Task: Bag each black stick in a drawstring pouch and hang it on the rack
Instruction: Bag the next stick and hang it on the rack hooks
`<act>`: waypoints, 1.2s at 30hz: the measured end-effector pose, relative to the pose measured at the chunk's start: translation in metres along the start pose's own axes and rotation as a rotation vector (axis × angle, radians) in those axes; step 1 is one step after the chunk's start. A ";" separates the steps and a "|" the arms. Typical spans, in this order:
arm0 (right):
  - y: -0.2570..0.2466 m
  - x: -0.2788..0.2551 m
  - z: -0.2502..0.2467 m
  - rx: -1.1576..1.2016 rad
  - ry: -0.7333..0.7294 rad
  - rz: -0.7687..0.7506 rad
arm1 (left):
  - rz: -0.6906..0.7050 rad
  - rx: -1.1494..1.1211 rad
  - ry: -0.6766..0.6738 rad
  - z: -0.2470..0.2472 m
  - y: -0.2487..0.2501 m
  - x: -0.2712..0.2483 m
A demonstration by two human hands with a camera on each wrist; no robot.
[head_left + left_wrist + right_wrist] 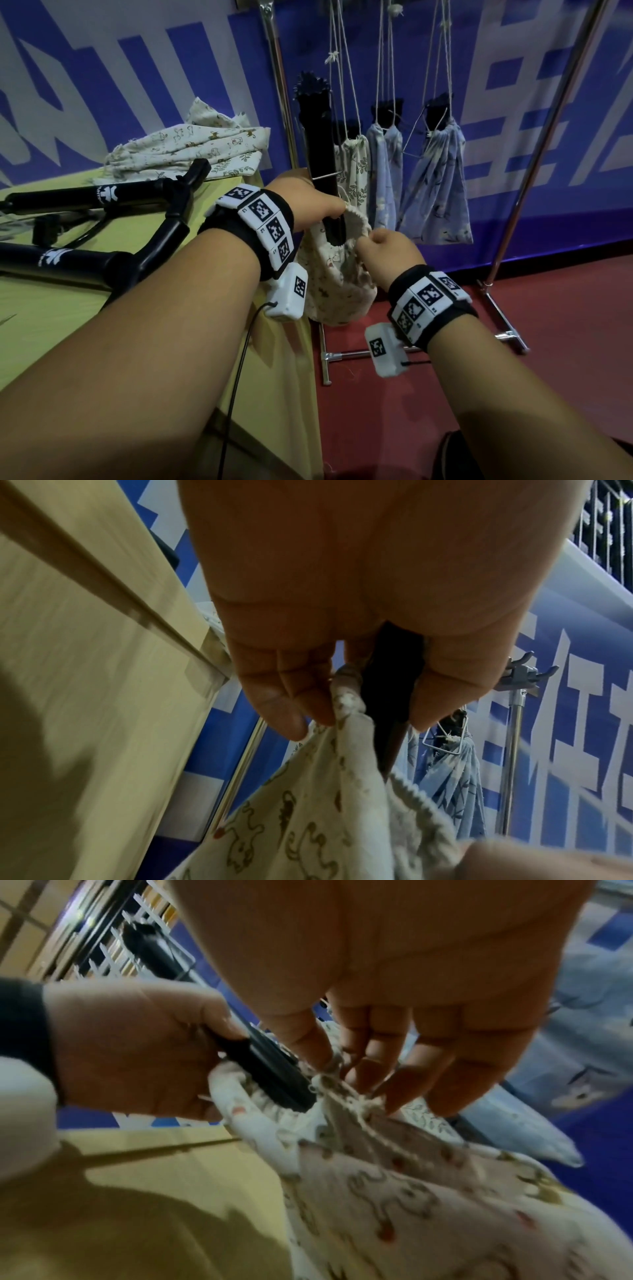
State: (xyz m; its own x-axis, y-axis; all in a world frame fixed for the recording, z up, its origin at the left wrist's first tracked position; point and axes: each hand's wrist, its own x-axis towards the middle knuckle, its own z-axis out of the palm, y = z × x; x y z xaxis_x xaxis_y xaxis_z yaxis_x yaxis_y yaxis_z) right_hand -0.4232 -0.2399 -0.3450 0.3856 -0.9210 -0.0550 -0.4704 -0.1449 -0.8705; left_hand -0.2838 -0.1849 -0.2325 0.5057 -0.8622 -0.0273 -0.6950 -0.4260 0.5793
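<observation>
- Hands meet at the mouth of a cream printed drawstring pouch, held in the air just past the edge of a yellow surface.
- The left hand grips a black stick upright, fingers curled round it and also pinching the pouch rim; the stick's lower end sits inside the open mouth.
- The right hand pinches the opposite rim, fingers closed on cloth and, it seems through the blur, the drawstring.
- Behind, a metal rack carries filled pouches on strings: one floral cream pouch and blue pouches, black tips poking from their tops.
- On the surface lie two more black sticks and a heap of empty pouches.
</observation>
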 end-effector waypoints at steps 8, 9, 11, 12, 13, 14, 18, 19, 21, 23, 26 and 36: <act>-0.025 -0.006 -0.007 0.889 -0.151 0.099 | -0.018 0.060 -0.026 0.000 -0.005 0.008; -0.023 -0.005 -0.008 0.882 -0.147 0.091 | -0.015 0.104 -0.025 0.000 -0.005 0.008; -0.019 -0.005 -0.008 0.843 -0.112 0.078 | -0.003 0.176 -0.026 0.000 -0.003 0.008; -0.018 -0.004 -0.008 0.829 -0.092 0.069 | -0.001 0.209 -0.029 -0.001 -0.003 0.008; -0.017 -0.004 -0.009 0.818 -0.079 0.054 | -0.003 0.240 -0.037 -0.003 -0.004 0.009; -0.017 -0.004 -0.009 0.811 -0.069 0.041 | -0.011 0.269 -0.045 -0.004 -0.002 0.008; -0.015 -0.002 -0.012 0.736 -0.019 0.025 | -0.009 0.310 -0.053 -0.006 -0.005 0.008; -0.014 -0.001 -0.012 0.687 0.008 0.021 | 0.004 0.277 -0.032 -0.007 -0.007 0.009; -0.009 0.004 -0.012 0.570 0.059 0.013 | -0.008 0.185 0.021 -0.009 -0.010 0.010; -0.006 0.008 -0.012 0.502 0.072 0.010 | -0.060 0.067 0.022 -0.010 -0.013 0.013; -0.004 0.007 -0.013 0.401 0.080 -0.028 | -0.096 -0.019 0.059 -0.008 -0.017 0.015; 0.005 0.007 -0.019 0.045 0.173 -0.251 | -0.208 -0.290 0.068 -0.007 -0.018 0.014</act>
State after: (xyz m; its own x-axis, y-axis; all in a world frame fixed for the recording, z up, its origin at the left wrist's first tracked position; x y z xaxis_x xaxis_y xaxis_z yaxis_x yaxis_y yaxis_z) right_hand -0.4380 -0.2545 -0.3405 0.3424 -0.9069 0.2457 -0.3400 -0.3633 -0.8674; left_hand -0.2609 -0.1870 -0.2374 0.6605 -0.7412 -0.1203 -0.4049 -0.4864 0.7743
